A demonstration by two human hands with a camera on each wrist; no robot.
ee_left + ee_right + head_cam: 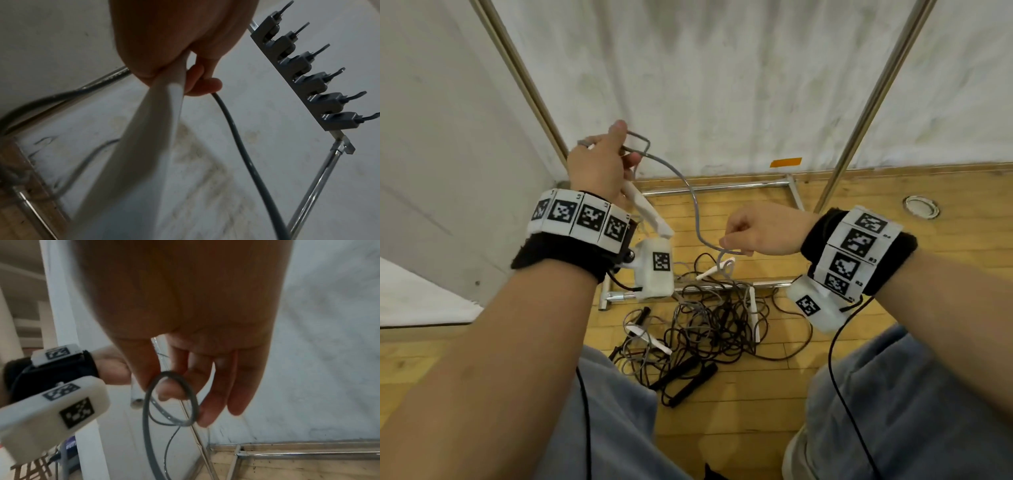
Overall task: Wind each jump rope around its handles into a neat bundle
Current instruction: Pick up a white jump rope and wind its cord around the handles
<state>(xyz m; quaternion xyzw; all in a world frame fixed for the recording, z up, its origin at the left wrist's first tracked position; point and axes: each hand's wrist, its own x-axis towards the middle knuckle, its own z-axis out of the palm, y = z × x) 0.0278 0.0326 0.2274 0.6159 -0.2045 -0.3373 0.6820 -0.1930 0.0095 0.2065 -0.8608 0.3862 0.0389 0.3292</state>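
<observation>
My left hand (619, 154) is raised and grips a white handle (645, 210) that points down toward the floor, with a bend of the grey rope (690, 192) held at its fingers. In the left wrist view the white handle (156, 133) and grey rope (242, 146) both leave the left hand (197, 81). The rope arcs down to my right hand (729, 244), which pinches it. The right wrist view shows a small rope loop (171, 400) at the thumb and forefinger of the right hand (164, 386). The rope's other white handle (714, 269) dangles just below.
A tangle of black and grey ropes (709, 325) with black handles (688, 377) lies on the wooden floor between my knees. A metal rack base (722, 186) and poles (873, 99) stand against the white wall. A bar of hooks (304, 81) hangs above.
</observation>
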